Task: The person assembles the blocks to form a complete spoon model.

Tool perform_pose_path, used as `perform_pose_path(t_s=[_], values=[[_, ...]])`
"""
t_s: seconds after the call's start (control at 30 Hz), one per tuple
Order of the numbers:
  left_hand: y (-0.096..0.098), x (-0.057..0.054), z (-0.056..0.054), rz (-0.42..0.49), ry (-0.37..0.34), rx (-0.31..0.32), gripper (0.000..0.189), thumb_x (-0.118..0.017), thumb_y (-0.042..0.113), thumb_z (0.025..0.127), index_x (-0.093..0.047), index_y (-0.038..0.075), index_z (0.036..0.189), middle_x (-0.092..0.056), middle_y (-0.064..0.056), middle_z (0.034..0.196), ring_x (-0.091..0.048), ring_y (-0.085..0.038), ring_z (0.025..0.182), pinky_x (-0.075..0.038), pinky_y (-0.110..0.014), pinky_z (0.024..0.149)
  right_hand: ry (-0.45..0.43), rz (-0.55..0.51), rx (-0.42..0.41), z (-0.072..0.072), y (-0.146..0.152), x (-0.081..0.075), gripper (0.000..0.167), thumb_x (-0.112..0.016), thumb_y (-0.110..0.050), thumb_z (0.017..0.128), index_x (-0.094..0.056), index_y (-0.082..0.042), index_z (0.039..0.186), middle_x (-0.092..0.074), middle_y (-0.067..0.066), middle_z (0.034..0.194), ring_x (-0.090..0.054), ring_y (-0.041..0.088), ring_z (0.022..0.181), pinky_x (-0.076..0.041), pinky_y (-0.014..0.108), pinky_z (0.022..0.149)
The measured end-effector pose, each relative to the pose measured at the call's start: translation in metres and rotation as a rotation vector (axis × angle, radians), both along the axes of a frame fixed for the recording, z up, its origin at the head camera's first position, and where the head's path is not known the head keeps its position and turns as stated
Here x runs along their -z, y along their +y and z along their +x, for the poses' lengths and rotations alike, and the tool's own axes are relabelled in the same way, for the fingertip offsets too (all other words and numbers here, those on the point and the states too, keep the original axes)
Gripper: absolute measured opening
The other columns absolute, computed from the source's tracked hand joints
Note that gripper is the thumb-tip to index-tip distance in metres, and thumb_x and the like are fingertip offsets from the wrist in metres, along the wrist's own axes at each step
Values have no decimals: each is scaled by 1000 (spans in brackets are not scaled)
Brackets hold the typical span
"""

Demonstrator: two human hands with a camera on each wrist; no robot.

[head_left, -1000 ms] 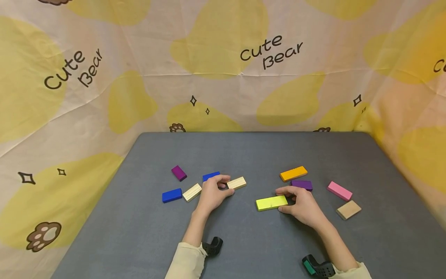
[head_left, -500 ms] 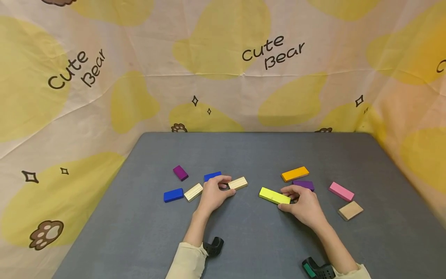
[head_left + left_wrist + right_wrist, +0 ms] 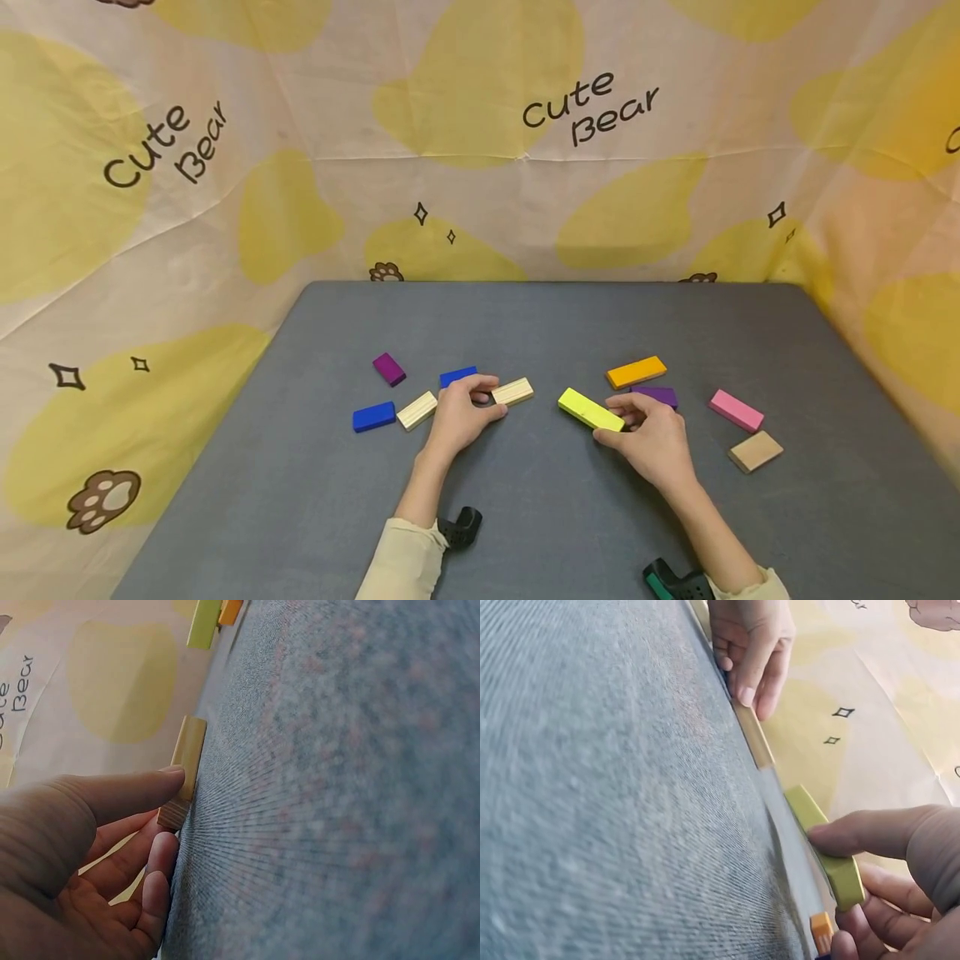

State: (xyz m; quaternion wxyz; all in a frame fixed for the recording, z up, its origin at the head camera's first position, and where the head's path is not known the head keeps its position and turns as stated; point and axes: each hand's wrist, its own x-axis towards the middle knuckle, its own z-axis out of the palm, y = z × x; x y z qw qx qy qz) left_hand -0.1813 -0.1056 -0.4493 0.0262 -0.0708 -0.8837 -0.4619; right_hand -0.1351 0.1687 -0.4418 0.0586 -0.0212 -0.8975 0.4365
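In the head view my left hand point(image 3: 459, 417) pinches the near end of a plain wooden block point(image 3: 513, 391) between thumb and fingers. That block point(image 3: 189, 754) lies at the table surface in the left wrist view. My right hand point(image 3: 654, 437) grips a yellow-green block point(image 3: 588, 408) by its right end, thumb in front and fingers behind. In the right wrist view the yellow-green block point(image 3: 825, 847) appears slightly raised off the table. A blue block point(image 3: 458, 375) sits partly hidden behind my left hand, and a purple block point(image 3: 658, 396) behind my right fingers.
Left of my left hand lie a magenta block point(image 3: 389, 369), another blue block point(image 3: 373, 416) and another wooden block point(image 3: 417, 410). To the right are an orange block point(image 3: 636, 372), a pink block point(image 3: 737, 410) and a tan block point(image 3: 756, 451). A patterned cloth point(image 3: 465, 200) hangs behind the grey table point(image 3: 540, 325).
The yellow-green block has turned in my right hand's grip, its left end swinging away from me, and has risen a little. My left hand still holds the wooden block in the same place.
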Motion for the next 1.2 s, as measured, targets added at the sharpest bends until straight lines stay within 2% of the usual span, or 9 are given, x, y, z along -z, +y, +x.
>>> perform_pose_path(t_s=[0.23, 0.5, 0.63, 0.73, 0.83, 0.93, 1.03, 1.1, 1.2], values=[[0, -1, 0, 7, -4, 5, 39, -84, 9, 79, -71, 5, 116, -70, -5, 108, -64, -20, 92, -51, -37, 81, -9, -29, 81, 1, -6, 1, 42, -89, -15, 71, -72, -4, 108, -68, 6, 92, -55, 24, 85, -42, 37, 73], [0, 1, -2, 7, 4, 4, 39, -84, 10, 79, -71, 6, 115, -70, -5, 107, -64, -20, 91, -51, -37, 81, -22, -67, 191, -7, -22, 3, 42, -87, -16, 71, -71, -3, 107, -66, 8, 91, -58, 26, 81, -40, 37, 72], [0, 2, -2, 5, 5, 4, 39, -84, 11, 79, -72, 7, 116, -70, -4, 107, -64, -18, 91, -51, -36, 81, -10, -56, 212, -10, -32, 2, 42, -86, -14, 71, -71, -1, 108, -65, 11, 89, -57, 27, 80, -42, 38, 70], [-1, 2, -1, 5, 4, -2, 39, -84, 11, 79, -72, 7, 115, -70, -4, 107, -63, -18, 90, -51, -36, 80, -11, -30, 186, -13, -37, 0, 44, -86, -13, 71, -70, 1, 110, -65, 13, 88, -57, 28, 81, -43, 40, 70], [-1, 1, -1, 6, 3, -3, 39, -84, 10, 79, -72, 7, 115, -70, -4, 106, -63, -19, 90, -51, -37, 80, -73, 8, 109, -14, -40, -5, 55, -88, -16, 70, -65, 3, 117, -64, 14, 92, -57, 30, 85, -46, 43, 74], [-1, 0, 0, 3, -2, -3, 39, -84, 11, 79, -71, 7, 116, -70, -4, 106, -63, -18, 91, -51, -37, 81, -155, 69, -22, -18, -35, -11, 72, -91, -21, 69, -58, 6, 127, -63, 18, 105, -57, 30, 90, -47, 46, 80], [0, 0, 0, -1, -6, -5, 39, -84, 11, 79, -71, 7, 116, -70, -4, 106, -63, -18, 91, -51, -36, 81, -186, 120, -211, -28, -22, -18, 88, -93, -23, 66, -49, 5, 137, -55, 22, 126, -56, 28, 90, -48, 44, 80], [-1, 0, 0, -4, -6, -8, 39, -84, 11, 79, -71, 7, 116, -70, -4, 106, -63, -18, 90, -51, -36, 80, -172, 138, -363, -38, -11, -22, 96, -93, -19, 66, -42, 2, 143, -47, 22, 138, -55, 27, 91, -49, 41, 79], [-1, 1, 0, -3, -4, -11, 39, -84, 11, 79, -71, 7, 115, -70, -4, 106, -63, -19, 90, -51, -36, 80, -157, 127, -577, -52, 3, -23, 103, -92, -10, 66, -34, -5, 151, -37, 17, 147, -54, 27, 98, -48, 41, 81]])
